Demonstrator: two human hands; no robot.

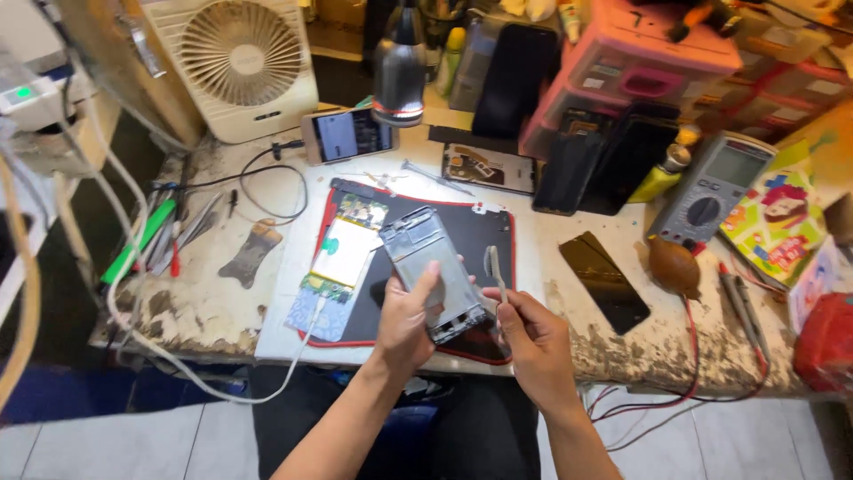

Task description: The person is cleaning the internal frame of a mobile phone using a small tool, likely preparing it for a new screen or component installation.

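Phone frame, grey, bare of its board, sits at centre frame, tilted, held above the black mat. Left hand is closed around its lower end, thumb laid across the inner face. Right hand is closed on tweezers, tips pointing up, just beside the frame's right edge; whether the tips touch the frame cannot be told.

Step in hand, by my reading: work on the stripped frame, tweezers poised to pick at or seat a small part near its lower right. Next move calls for a steady left grip and the tips brought down to the frame's edge without slipping.

Just left of the frame, on the mat's edge: 1 opened phone, battery and green boards showing, a white cable running from its lower end off the bench.

Further out:
- Upper centre: lamp head, a lit phone lying flat, another opened back.
- Right of centre: 2 dark panels leaning on pink drawers, 1 black screen flat on the bench.
- Right: multimeter, brown blower bulb, red probe leads.
- Upper left: white fan.
- Left edge: hand tools, a green one among them.
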